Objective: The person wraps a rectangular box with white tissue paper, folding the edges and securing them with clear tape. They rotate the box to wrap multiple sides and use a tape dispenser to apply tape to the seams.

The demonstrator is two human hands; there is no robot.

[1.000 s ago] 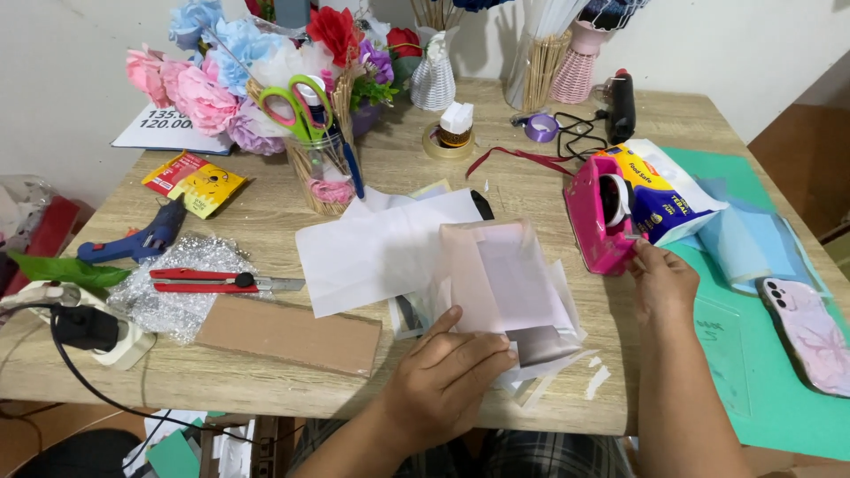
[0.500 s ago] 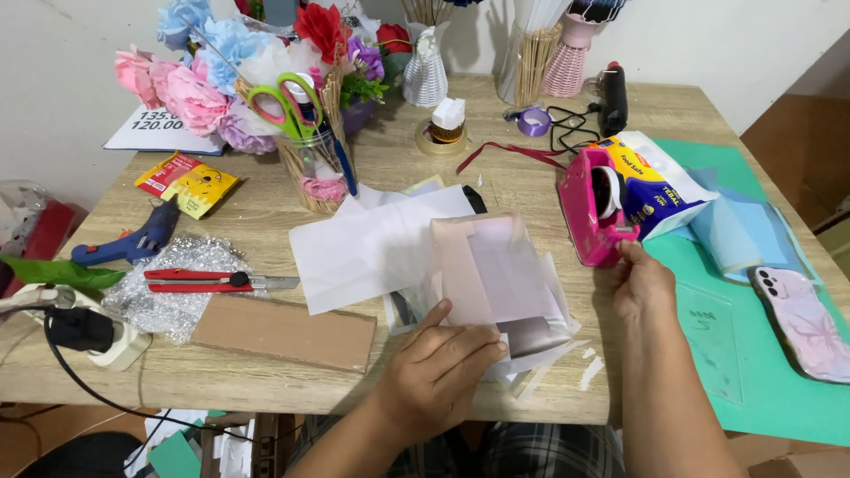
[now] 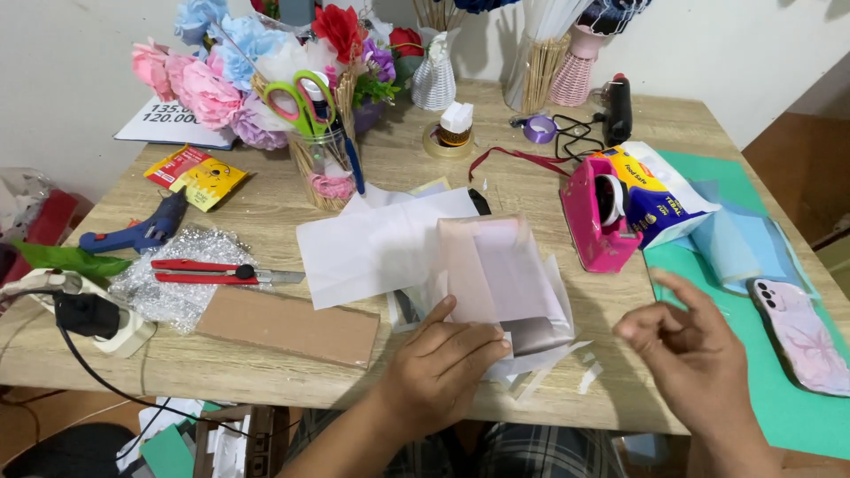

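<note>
Paper-wrapped box (image 3: pixel 505 283) under flat left hand (image 3: pixel 443 363)

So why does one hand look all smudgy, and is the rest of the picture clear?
In the head view the right hand is smeared by motion blur, fingers soft at the edges; the left hand, pressing on the translucent paper wrap, looks sharp. Light is even and soft, shadows faint; the pink tape dispenser and the scissors look crisp, with no strong glare.

Stood against a plain white wall (image 3: pixel 735 53): a light wooden table (image 3: pixel 266 208). Beyond its right edge, brown floor (image 3: pixel 810 168). Evenly, softly lit.
</note>
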